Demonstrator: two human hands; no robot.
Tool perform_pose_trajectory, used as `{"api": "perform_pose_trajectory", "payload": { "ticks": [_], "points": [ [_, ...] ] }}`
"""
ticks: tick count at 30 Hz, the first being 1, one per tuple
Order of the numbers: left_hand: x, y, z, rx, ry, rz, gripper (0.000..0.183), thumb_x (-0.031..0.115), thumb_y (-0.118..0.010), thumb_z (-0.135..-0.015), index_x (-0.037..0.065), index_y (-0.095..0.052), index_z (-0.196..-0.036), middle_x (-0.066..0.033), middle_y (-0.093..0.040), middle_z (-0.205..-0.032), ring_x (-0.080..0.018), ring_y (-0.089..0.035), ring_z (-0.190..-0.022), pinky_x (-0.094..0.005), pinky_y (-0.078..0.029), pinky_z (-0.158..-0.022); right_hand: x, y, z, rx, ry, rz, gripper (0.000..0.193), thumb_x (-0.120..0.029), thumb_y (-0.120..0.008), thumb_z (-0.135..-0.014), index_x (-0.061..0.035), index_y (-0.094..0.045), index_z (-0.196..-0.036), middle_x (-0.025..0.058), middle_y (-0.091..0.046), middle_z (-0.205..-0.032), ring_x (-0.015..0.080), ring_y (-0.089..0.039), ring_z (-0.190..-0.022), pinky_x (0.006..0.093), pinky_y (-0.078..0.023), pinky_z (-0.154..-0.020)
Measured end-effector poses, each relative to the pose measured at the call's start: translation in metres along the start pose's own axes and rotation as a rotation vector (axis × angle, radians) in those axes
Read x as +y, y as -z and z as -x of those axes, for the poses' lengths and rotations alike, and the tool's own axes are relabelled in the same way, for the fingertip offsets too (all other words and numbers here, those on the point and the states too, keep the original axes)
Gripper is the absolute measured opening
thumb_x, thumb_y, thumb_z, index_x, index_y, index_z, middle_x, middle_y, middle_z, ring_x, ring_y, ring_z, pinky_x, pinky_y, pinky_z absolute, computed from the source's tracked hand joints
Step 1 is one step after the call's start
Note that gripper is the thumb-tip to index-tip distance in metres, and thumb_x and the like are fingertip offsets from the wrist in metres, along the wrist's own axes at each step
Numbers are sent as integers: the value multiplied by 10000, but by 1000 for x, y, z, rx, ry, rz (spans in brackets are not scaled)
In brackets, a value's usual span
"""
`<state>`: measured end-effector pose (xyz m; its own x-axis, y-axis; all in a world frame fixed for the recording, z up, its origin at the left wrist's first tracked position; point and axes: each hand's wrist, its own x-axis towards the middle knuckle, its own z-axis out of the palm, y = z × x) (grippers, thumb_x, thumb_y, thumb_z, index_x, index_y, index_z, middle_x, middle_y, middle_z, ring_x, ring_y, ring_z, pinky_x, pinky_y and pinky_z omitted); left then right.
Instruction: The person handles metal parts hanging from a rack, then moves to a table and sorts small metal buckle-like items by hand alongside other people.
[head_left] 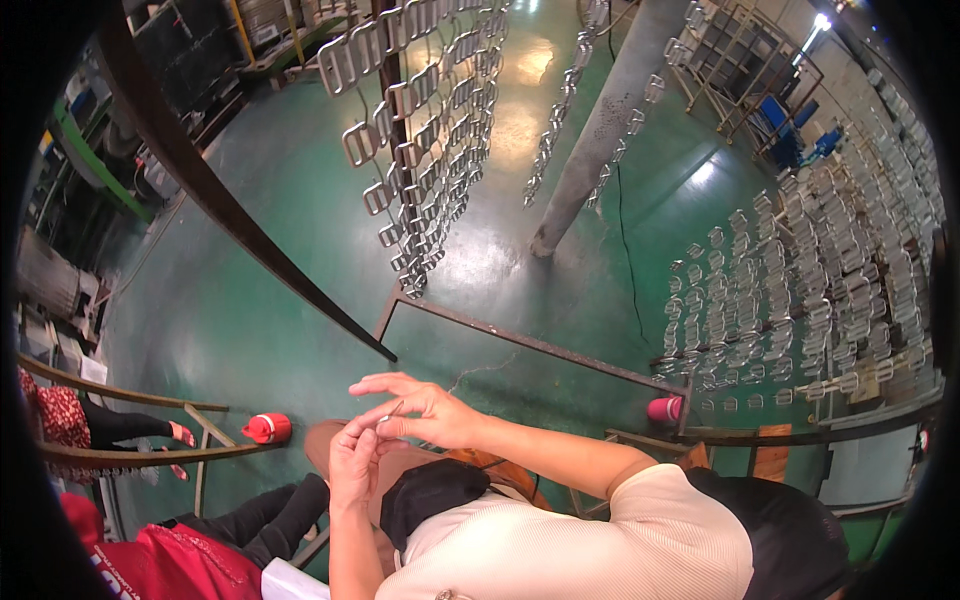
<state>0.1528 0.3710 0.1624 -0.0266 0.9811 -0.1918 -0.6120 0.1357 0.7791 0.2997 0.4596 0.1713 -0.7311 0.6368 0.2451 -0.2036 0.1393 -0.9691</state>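
My left hand (355, 458) and my right hand (437, 414) meet in front of my body, fingertips almost touching. The left fingers are pinched together and point upward. On the right, thumb and index finger press together while the other fingers stretch out to the left. A thin, short sliver (397, 408) shows at the right fingertips; it is too small to name. Beyond my hands, strings of silvery metal buckles (361, 144) hang in rows from above, held clear of the hands. Many more buckle strings (790, 265) hang to the right.
A brown metal frame bar (530, 342) crosses low ahead; a dark curved post (230, 220) rises left. A grey pillar (610, 130) stands behind. On the green floor are a red jug (267, 428) and a pink container (664, 409). A person in a red shirt (185, 560) is close at lower left.
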Motion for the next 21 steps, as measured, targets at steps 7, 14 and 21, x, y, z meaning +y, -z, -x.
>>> {"api": "perform_pose_trajectory", "payload": {
  "ticks": [7,14,21],
  "points": [
    [32,-13,-2,-100,-24,-306,255,120,-639,-773,-75,-593,-930,-151,-619,-710,-217,-613,-559,-280,-532,-510,-25,-14,5,-32,-121,-348,254,-214,-529,-864,-83,-621,-1062,95,-433,-1262,177,-503,-1030,304,-412,-853],
    [32,-21,8,-113,109,-214,149,55,-620,-751,-63,-585,-835,-140,-611,-679,-231,-620,-575,-305,-545,-544,-34,-15,0,13,-47,-196,309,-262,-471,-899,-4,-632,-955,90,-511,-1156,159,-551,-921,280,-462,-758],
    [32,-25,0,-170,-26,-259,138,13,-604,-768,-54,-614,-888,-123,-640,-764,-211,-632,-696,-314,-524,-681,-44,-2,-1,-98,-123,-316,318,-267,-460,-902,-31,-611,-1054,86,-508,-1165,160,-500,-1026,295,-409,-863]
  ]
}}
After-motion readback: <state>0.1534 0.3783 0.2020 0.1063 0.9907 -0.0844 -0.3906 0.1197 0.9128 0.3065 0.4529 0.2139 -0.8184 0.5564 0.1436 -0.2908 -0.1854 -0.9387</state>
